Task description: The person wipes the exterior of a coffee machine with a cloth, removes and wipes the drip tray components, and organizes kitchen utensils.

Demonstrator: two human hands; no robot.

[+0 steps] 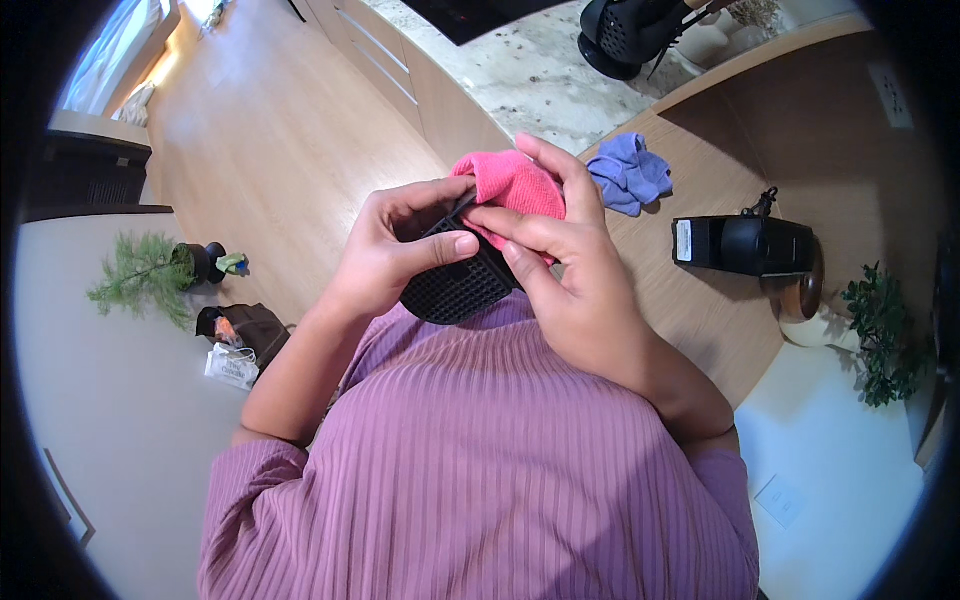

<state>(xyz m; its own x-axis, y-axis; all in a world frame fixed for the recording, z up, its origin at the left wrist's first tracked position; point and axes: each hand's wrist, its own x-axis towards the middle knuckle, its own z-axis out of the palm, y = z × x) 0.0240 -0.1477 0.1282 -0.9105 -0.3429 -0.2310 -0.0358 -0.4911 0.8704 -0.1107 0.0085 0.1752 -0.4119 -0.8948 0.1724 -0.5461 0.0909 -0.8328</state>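
Note:
In front of my chest, my left hand (405,244) grips a black perforated plastic part (457,289), thumb on its near face and fingers behind its upper edge. A pink cloth (517,184) is bunched over the part's top edge. My right hand (581,259) pinches the cloth with thumb and fingers and presses it against the part's right side. The part's far side is hidden by the cloth and my fingers.
A crumpled blue cloth (630,174) and a black appliance (742,246) stand on the wooden surface to the right. Beyond are a marble counter (525,94) and a black perforated utensil holder (611,37). Potted plants and a dark bag (259,334) lie around the sides.

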